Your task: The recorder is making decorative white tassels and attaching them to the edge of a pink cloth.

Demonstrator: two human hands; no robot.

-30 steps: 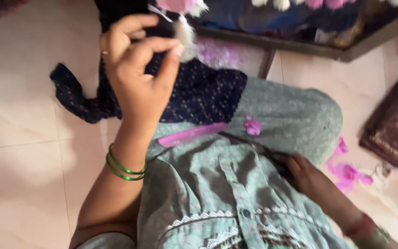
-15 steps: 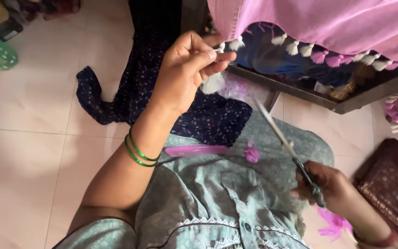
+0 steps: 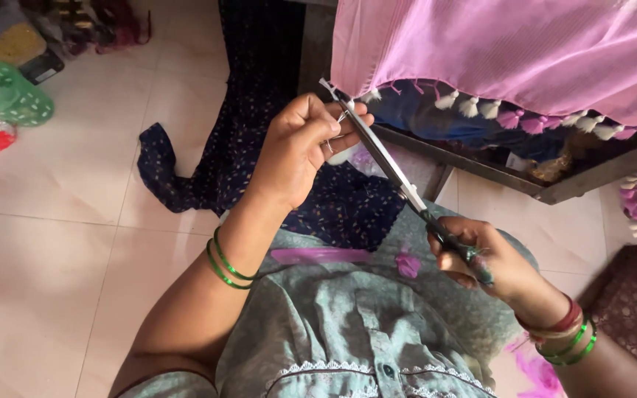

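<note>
My left hand (image 3: 300, 147) is raised and pinches a white tassel (image 3: 342, 152) at the corner of a pink cloth (image 3: 503, 51). In my right hand (image 3: 484, 258) is a pair of long scissors (image 3: 388, 166), held by the dark handles. The blades point up and left, and their tips lie against my left fingertips at the tassel. The pink cloth hangs from a low frame and has a row of white and pink tassels (image 3: 510, 112) along its edge.
A pink comb (image 3: 318, 256) and a pink thread scrap (image 3: 408, 265) lie on my lap. A dark blue dotted cloth (image 3: 259, 133) spreads over the tiled floor. Green plastic items (image 3: 5, 92) are at the far left, a brown mat (image 3: 632, 309) at right.
My right hand lifted the scissors off my lap and swung the blades up to the tassel. My left hand stayed on the tassel. The view tilted up, showing more pink cloth.
</note>
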